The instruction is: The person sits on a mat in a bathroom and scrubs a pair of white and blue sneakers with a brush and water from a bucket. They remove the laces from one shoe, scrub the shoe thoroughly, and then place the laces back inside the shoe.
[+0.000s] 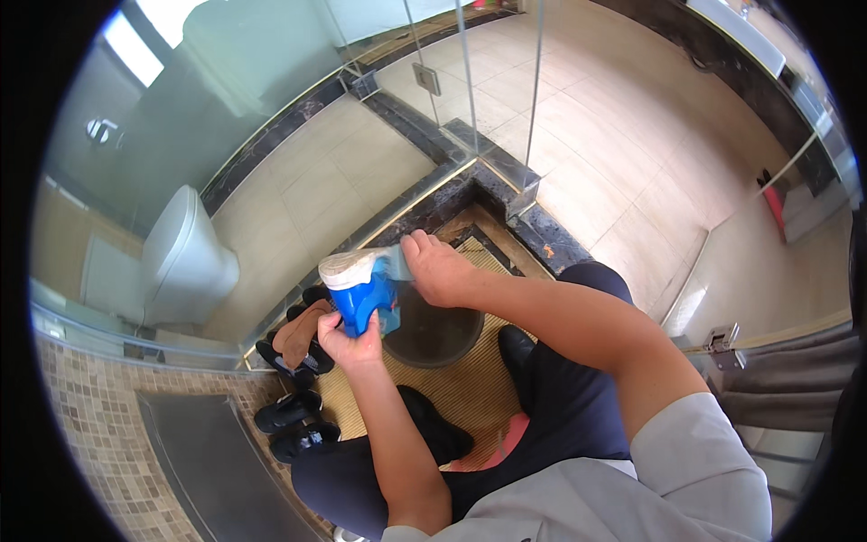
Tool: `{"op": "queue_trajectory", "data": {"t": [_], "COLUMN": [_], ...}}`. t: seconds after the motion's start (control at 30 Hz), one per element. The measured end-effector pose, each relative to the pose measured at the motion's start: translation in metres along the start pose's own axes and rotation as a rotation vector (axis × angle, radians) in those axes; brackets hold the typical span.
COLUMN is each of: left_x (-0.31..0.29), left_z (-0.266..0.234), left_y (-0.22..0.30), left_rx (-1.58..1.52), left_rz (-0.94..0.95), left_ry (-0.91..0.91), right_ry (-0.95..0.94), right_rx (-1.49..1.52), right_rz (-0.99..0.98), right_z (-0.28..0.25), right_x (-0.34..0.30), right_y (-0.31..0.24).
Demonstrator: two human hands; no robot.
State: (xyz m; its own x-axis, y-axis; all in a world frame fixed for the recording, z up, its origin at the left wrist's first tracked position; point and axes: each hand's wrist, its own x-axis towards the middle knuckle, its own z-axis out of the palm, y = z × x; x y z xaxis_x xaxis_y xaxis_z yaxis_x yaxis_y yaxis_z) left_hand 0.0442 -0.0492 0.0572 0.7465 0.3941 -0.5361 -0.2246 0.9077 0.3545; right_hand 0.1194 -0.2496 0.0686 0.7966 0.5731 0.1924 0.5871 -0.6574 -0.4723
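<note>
My left hand [352, 341] is closed round a blue shoe [357, 303], which is tilted so its white sole [350, 267] faces up and away from me. Against the shoe's right side, my right hand [432, 264] has its fingers closed over a pale bluish-grey piece [398, 263]. Motion blur and the fingers hide what kind of thing that piece is. Below both hands, a round dark basin [432, 339] rests on a woven tan mat [379, 406].
Several dark shoes [287, 411] and a pair of brown ones [301, 334] stand along the mat's left side. A dark stone ledge [397, 212] carries glass panels [501, 90] beyond the basin. A white toilet [190, 253] is at the left.
</note>
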Motion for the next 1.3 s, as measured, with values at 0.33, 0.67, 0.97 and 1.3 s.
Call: {"op": "queue_trajectory", "data": {"t": [0.33, 0.67, 0.97, 1.3], "left_x": [0.014, 0.022, 0.049, 0.042], "left_z": [-0.009, -0.041, -0.090, -0.115], "left_y": [0.005, -0.025, -0.036, -0.043], "left_rx": [-0.092, 0.232, 0.224, 0.194], "left_rz": [-0.061, -0.218, -0.123, -0.253], "left_ry": [-0.111, -0.323, -0.413, -0.564], "right_ry": [-0.254, 0.096, -0.025, -0.105], "right_rx": [-0.125, 0.474, 0.443, 0.388], "right_rz": [0.197, -0.324, -0.309, -0.264], "right_z": [-0.002, -0.032, -0.027, -0.014], "right_x": [0.001, 0.025, 0.022, 0.025], "right_y": [0.003, 0.016, 0.018, 0.017]}}
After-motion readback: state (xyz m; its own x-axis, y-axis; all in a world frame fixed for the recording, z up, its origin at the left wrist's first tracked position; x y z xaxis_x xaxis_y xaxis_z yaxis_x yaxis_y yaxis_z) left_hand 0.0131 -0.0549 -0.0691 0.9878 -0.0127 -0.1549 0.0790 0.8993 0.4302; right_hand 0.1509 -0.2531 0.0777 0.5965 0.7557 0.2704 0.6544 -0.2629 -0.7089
